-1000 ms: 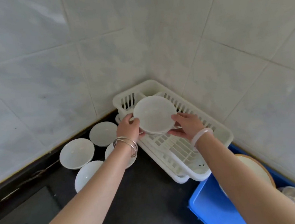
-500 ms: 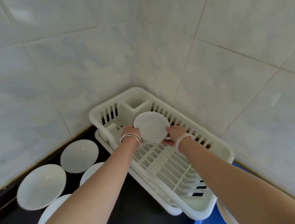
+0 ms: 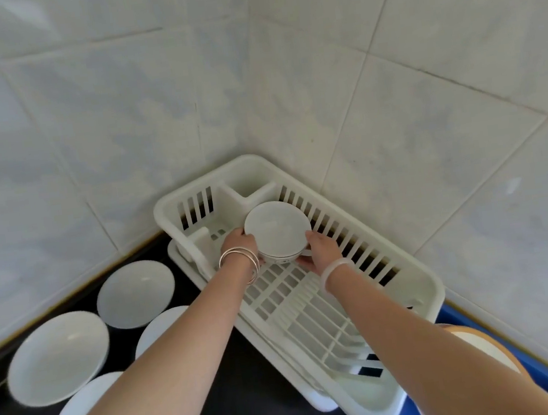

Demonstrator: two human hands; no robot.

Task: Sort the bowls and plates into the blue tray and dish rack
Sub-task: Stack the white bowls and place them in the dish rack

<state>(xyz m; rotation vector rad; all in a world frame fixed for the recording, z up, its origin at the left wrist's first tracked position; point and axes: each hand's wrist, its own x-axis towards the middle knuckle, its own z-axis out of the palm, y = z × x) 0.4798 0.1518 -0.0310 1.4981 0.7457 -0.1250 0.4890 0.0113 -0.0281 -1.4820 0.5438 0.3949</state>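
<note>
Both hands hold one white bowl (image 3: 278, 231) over the far end of the white dish rack (image 3: 425, 295), approx 12 o'clock from the wearer. Bowl is tilted, its opening faces the camera, foot ring low toward the rack floor; can't tell if it touches the grid. L hand (image 3: 238, 246) grips the bowl's rim at its 9 o'clock, fingers curled round the edge, silver bangles (image 3: 239, 261) on the wrist. R hand (image 3: 320, 248) cups the bowl's lower side at approx 4 o'clock, fingers closed under it, pale bracelet (image 3: 337, 268) on the wrist.

Rack sits in the tiled wall corner (image 3: 249, 72), long axis running 11 to 5 o'clock, small solid compartment at its far end, empty slots near the wearer.

On the black counter (image 3: 241, 401) at 9 o'clock of the rack: four white plates (image 3: 136, 293), close together, two partly hidden by the L forearm.

At 4 o'clock, the blue tray (image 3: 541, 367), mostly cut by the frame edge, w/ a tan-rimmed dish (image 3: 490, 349) in it behind the R forearm.
</note>
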